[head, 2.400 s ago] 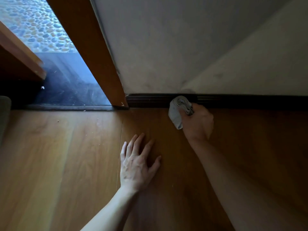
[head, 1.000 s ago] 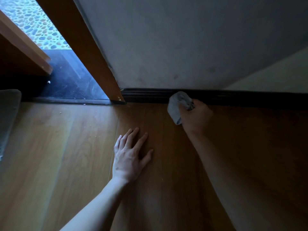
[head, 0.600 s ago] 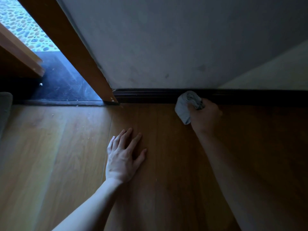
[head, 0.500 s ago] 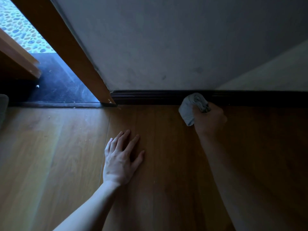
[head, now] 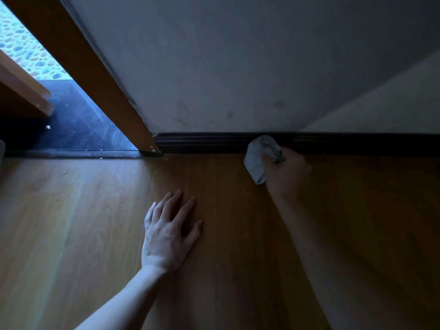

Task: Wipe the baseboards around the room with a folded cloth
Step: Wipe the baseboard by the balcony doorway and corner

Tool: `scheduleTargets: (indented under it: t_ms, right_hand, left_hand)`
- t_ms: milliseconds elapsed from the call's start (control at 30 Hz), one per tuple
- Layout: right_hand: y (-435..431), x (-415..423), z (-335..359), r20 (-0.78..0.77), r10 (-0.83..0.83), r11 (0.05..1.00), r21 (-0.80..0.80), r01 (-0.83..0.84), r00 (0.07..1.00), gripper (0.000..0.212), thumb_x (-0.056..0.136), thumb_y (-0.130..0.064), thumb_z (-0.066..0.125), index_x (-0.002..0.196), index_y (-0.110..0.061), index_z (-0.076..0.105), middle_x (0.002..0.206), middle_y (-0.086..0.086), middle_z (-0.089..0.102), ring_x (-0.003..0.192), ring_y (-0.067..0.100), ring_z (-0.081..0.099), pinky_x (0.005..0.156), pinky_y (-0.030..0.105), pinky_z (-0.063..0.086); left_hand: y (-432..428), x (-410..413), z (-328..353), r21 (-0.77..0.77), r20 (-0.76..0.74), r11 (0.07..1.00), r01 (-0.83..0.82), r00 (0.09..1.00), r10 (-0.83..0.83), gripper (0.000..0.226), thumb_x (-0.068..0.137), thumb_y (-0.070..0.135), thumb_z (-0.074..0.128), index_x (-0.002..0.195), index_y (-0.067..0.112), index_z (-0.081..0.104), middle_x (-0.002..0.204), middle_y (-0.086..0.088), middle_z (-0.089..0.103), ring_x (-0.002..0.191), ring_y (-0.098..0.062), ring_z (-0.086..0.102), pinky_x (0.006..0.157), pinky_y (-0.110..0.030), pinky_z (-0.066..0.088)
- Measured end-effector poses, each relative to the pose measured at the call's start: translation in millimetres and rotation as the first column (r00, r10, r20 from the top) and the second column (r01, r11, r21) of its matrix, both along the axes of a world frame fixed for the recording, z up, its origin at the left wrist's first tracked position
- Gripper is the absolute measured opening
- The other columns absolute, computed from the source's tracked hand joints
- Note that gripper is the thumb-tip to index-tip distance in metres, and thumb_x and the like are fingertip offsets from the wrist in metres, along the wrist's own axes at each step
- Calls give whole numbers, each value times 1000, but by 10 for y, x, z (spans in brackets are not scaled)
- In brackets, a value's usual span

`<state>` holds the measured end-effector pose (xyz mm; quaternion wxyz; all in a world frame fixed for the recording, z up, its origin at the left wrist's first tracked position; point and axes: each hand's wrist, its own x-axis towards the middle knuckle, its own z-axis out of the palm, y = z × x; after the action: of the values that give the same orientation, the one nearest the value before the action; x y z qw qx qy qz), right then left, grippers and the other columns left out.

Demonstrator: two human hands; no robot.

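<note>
Currently the right hand (head: 287, 173) is gripping a bunched grey cloth (head: 258, 158), fingers curled round it, and is pressing the cloth's upper end against the dark baseboard (head: 202, 142). The cloth's lower tail is trailing onto the wood-laminate floor (head: 71, 210). The left hand (head: 166, 236) is lying flat on the floor, fingers straight and spread, holding nothing; it is probably propping the body. The hands are well apart.

Position: the cloth is sitting on the baseboard run to the right of the wooden door jamb (head: 95, 79), apart from the jamb's foot. Judgement: a wiping pass along this run is under way, with more baseboard showing on both sides of the cloth.

Risks from here:
- The cloth is looking wadded rather than neatly folded, so the contact patch is small. The baseboard's ridged profile is likely hiding dust in its grooves, and a wad may be skimming over them.
- The loose tail is dragging on the floor. Grit is lying about, e.g. a pale crumb (head: 47, 126) on the dark threshold, so the tail could be picking up dirt and smearing it back.
- If the cloth rides high it will be rubbing the grey wall (head: 214, 67), which is already showing scuffs.
- Light is dim here and the baseboard nearly black, so missed patches will be hard to spot.
- The short length beside the jamb could get skipped.
</note>
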<state>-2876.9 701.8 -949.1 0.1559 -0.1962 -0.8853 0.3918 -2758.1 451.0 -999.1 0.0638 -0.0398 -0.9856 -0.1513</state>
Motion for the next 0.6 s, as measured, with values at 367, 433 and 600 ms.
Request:
scheduleTargets:
  t_ms: [367,433,600]
  right_hand:
    - [-234,-50,-96,-42,68,995,71,-65,997,23,85,-29,75,96,-9,75,90,8,72,79,22,67,67,35,58]
    - [-344,-61,-100,-32,99,994,43,-97,995,20,85,-27,75,95,-10,75,90,7,71,79,20,67,67,34,57]
    - [-317,-38,-109,-48,47,996,74,-43,998,19,84,-27,75,94,-10,75,88,8,71,76,20,67,62,31,56]
  left_hand:
    - [-14,-13,2,-4,25,1000,11,1000,-11,57,91,59,50,139,31,60,151,-5,48,144,-27,38,120,-50,25]
    - [-19,-9,6,-7,31,1000,10,999,-10,57,91,58,51,140,31,60,151,-5,48,144,-27,37,121,-49,24]
    - [-23,-3,5,7,24,1000,11,1000,-11,55,91,58,51,137,30,62,149,-5,50,143,-28,39,119,-52,27]
